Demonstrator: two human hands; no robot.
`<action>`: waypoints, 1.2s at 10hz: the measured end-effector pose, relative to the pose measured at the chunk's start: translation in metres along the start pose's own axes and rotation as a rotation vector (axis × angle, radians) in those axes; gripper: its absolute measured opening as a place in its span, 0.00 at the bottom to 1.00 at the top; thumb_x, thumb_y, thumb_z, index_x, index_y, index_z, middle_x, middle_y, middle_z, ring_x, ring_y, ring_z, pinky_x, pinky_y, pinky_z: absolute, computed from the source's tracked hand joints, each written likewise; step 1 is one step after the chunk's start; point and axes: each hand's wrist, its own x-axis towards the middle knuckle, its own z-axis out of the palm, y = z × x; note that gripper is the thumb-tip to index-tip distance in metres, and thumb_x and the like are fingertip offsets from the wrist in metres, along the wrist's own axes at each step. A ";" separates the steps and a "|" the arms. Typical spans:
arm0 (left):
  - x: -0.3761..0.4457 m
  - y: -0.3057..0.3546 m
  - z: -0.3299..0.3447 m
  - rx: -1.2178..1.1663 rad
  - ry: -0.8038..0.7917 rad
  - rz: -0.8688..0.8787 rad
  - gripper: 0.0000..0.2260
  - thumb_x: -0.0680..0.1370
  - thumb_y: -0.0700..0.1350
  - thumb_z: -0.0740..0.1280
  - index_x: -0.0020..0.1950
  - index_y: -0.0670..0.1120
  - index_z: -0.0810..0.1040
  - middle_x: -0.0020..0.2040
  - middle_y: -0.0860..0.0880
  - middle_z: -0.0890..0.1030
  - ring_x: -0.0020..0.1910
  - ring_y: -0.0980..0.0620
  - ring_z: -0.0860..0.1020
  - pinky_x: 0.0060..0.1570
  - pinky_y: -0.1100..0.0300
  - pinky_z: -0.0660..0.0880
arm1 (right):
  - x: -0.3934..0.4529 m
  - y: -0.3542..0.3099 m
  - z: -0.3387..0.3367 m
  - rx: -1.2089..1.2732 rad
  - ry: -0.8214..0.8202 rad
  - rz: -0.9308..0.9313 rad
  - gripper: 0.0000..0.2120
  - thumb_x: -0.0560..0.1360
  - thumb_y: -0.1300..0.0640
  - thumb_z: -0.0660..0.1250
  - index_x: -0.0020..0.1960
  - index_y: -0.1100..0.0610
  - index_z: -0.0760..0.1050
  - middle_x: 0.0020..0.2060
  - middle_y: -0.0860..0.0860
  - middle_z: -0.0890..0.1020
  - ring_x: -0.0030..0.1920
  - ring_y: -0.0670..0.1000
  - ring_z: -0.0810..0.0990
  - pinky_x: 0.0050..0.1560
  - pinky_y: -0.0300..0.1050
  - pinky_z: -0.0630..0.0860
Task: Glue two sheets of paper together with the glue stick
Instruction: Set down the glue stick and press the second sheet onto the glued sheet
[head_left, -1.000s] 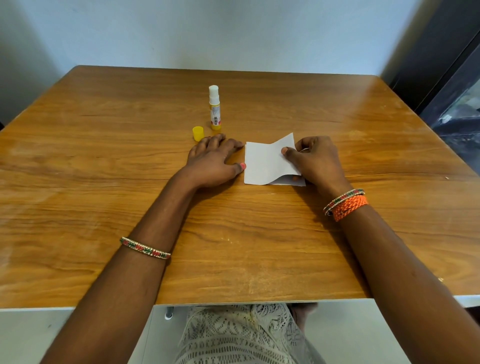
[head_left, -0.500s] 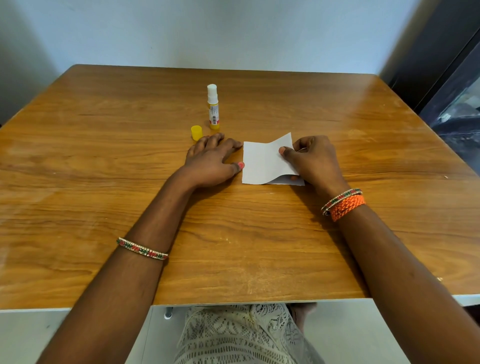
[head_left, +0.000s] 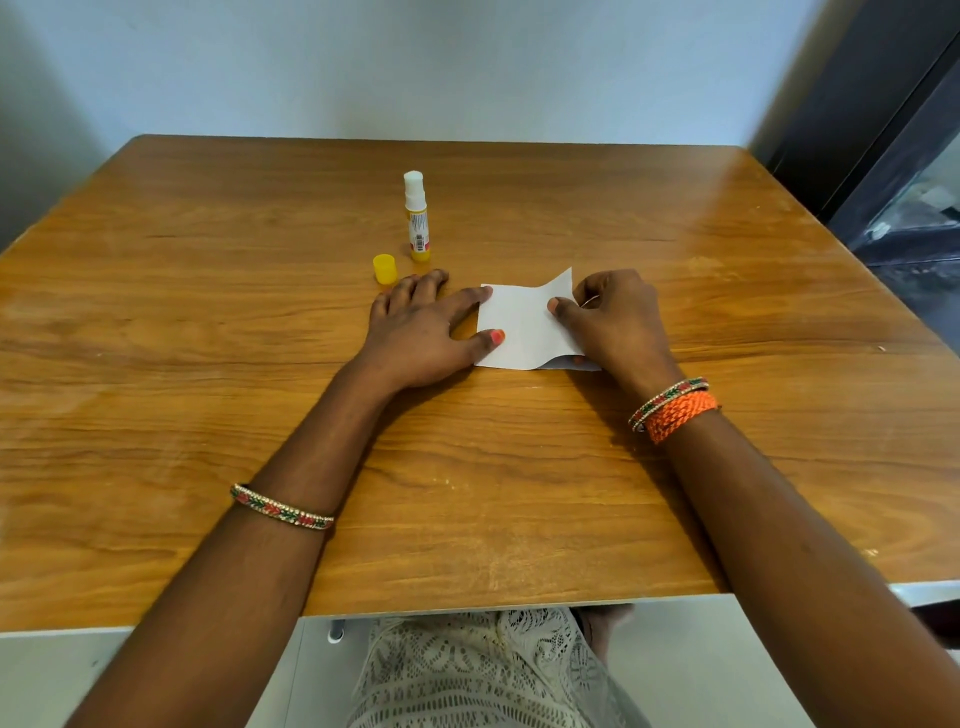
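On the wooden worktop (head_left: 519, 467) there are two white paper sheets, one glue stick, one loose yellow cap and two hands. The top sheet (head_left: 519, 325) lies near the middle of the worktop between the hands; its left part lies flat while its right side bows upward, the far right corner standing up in a point. Under it the bottom sheet (head_left: 584, 365) shows only as a thin pale sliver at the near right corner. The left hand (head_left: 421, 338) lies palm down with fingers straight and spread, its index fingertip and thumb resting on the left edge of the top sheet. The right hand (head_left: 615, 322) pinches the lifted right edge of the top sheet between thumb and curled fingers. The glue stick (head_left: 416, 218) stands upright and uncapped beyond the left hand, a white glue column above a yellow labelled body, apart from the sheets. The cap (head_left: 385, 268) stands just left of the stick's base, near the left fingertips. Compared with half a second ago the hands, the sheets, the stick and the cap lie in much the same places, and the bowed right side looks about as high as it did
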 end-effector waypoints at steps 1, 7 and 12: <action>0.001 0.000 -0.001 0.000 -0.010 -0.009 0.26 0.75 0.64 0.56 0.73 0.63 0.56 0.78 0.49 0.51 0.76 0.44 0.46 0.72 0.44 0.45 | -0.006 -0.004 -0.003 -0.093 0.014 -0.057 0.10 0.74 0.53 0.69 0.47 0.60 0.78 0.51 0.57 0.80 0.46 0.51 0.75 0.36 0.38 0.66; 0.003 -0.003 0.003 -0.001 0.007 0.003 0.25 0.75 0.64 0.57 0.72 0.64 0.57 0.77 0.49 0.51 0.76 0.45 0.47 0.72 0.45 0.45 | -0.016 -0.018 0.014 -0.363 -0.136 -0.341 0.18 0.79 0.50 0.56 0.65 0.57 0.71 0.64 0.55 0.75 0.66 0.56 0.70 0.66 0.54 0.63; 0.000 -0.002 0.003 0.040 0.011 0.009 0.30 0.76 0.65 0.54 0.75 0.59 0.50 0.78 0.48 0.51 0.76 0.44 0.47 0.72 0.45 0.45 | 0.000 0.005 -0.014 -0.078 0.110 0.095 0.12 0.75 0.56 0.60 0.51 0.61 0.78 0.49 0.59 0.82 0.47 0.58 0.79 0.46 0.48 0.74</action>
